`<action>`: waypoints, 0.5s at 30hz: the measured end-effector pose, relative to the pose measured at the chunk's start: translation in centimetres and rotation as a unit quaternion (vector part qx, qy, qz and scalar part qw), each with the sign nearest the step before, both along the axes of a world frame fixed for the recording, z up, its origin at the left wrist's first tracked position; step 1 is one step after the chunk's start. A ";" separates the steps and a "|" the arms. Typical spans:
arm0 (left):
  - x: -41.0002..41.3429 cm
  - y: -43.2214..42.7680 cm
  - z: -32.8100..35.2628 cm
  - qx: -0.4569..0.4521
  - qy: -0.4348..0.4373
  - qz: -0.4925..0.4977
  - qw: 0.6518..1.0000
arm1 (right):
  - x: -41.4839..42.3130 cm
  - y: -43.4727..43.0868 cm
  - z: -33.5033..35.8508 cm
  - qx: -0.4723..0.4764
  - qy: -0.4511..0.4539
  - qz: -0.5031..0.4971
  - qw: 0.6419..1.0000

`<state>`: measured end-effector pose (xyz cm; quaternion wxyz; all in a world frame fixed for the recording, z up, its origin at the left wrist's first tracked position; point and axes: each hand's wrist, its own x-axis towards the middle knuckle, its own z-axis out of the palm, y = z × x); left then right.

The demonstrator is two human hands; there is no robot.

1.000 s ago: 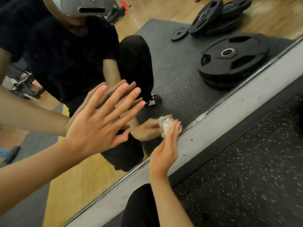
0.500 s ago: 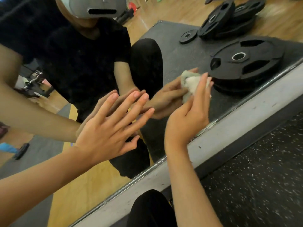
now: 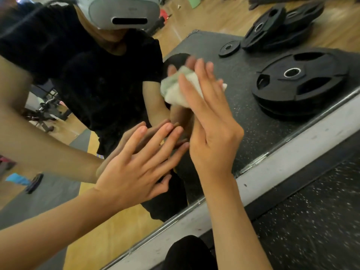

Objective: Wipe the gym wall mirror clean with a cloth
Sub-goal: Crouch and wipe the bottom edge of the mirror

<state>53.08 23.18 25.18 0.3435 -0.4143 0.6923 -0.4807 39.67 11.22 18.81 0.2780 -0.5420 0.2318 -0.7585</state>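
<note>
The wall mirror point(image 3: 243, 117) fills the upper left of the view and reflects me in a black shirt. My right hand point(image 3: 212, 133) presses a crumpled white cloth point(image 3: 175, 90) flat against the glass, fingers stretched up over it. My left hand point(image 3: 140, 168) lies open on the mirror just below and left of the right hand, fingers spread, holding nothing. Both hands meet their reflections at the glass.
A grey wall strip point(image 3: 292, 158) runs diagonally under the mirror's metal edge. Speckled black rubber flooring point(image 3: 311, 221) lies at the lower right. My knee point(image 3: 187, 252) shows at the bottom. The reflection shows black weight plates point(image 3: 298, 78) on a mat.
My right hand has slid the cloth up the mirror from near the bottom edge to well above my left hand. The left hand has stayed pressed on the glass.
</note>
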 end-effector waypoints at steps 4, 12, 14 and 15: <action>-0.3 0.1 0.0 0.001 -0.006 0.001 1.000 | 0.4 2.0 -8.3 0.186 -0.026 -0.033 0.982; -0.1 -0.3 0.0 -0.017 0.010 -0.028 0.999 | 2.2 1.8 4.2 0.087 -0.081 -0.041 0.992; 0.0 -0.2 0.0 -0.010 0.010 -0.018 1.000 | 1.8 1.4 3.9 0.057 -0.058 -0.029 0.996; -0.1 -0.2 0.0 -0.005 0.004 -0.011 1.000 | 1.4 1.1 2.0 0.056 -0.034 -0.042 0.997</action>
